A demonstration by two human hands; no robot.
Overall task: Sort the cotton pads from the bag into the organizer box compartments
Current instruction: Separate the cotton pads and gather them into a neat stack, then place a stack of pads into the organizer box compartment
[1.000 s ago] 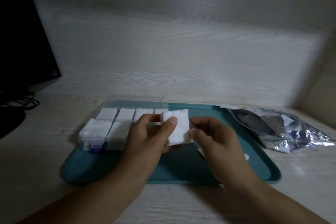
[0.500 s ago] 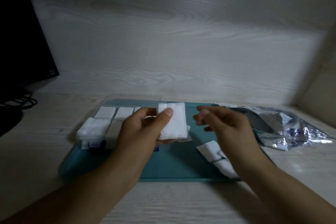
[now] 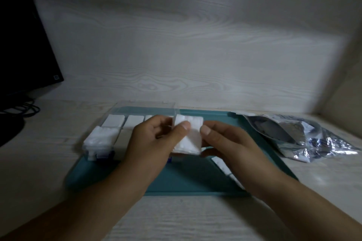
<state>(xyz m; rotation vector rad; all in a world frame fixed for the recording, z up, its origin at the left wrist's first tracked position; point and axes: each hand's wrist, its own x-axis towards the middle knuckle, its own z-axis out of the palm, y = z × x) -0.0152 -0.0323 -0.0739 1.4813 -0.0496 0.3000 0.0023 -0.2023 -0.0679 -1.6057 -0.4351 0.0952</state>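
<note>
1. The desk (image 3: 49, 162) carries a teal tray (image 3: 188, 182), under both hands.
2. The organizer box (image 3: 109, 135), mostly filled, sits just left of the fingers; the foil bag (image 3: 293, 135) lies to their right.
3. The left hand (image 3: 154, 143) pinches a cotton pad stack (image 3: 190, 137), thumb on its face; the right hand (image 3: 231, 143) curls against its right edge.
4. The stack looks soft and light, and likely fans apart, so hold it across its flat faces.
</note>
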